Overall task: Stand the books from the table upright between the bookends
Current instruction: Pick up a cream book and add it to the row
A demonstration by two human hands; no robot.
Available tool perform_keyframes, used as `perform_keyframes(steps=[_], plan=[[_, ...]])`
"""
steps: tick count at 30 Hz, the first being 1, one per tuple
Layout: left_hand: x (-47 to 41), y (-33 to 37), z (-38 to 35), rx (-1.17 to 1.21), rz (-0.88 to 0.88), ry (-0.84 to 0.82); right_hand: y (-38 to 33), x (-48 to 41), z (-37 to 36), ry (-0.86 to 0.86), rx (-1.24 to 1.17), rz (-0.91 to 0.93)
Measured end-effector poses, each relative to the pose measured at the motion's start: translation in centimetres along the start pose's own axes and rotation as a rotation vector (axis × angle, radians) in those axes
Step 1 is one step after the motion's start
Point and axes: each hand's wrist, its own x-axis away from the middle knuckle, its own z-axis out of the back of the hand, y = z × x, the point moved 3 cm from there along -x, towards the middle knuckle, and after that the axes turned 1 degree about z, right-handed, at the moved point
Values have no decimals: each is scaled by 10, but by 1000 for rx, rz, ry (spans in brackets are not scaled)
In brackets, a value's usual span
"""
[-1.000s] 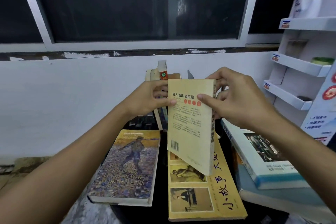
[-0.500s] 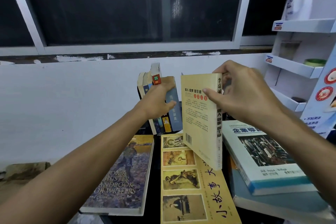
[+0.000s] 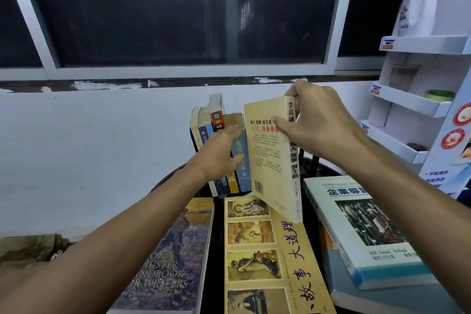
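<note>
My right hand grips the pale yellow book at its top, thumb on the cover, fingers curled round the spine. The book is upright, a bit tilted, just beside the row of standing books at the back of the worktop. My left hand lies flat on that row, fingers straight (it presses the blue-grey book). A picture book lies flat below.
</note>
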Motion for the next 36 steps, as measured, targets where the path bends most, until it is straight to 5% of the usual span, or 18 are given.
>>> perform_keyframes(steps=[36], plan=[[4,-2,0,12,-3,40,13,-33,-104,192,-106,109]])
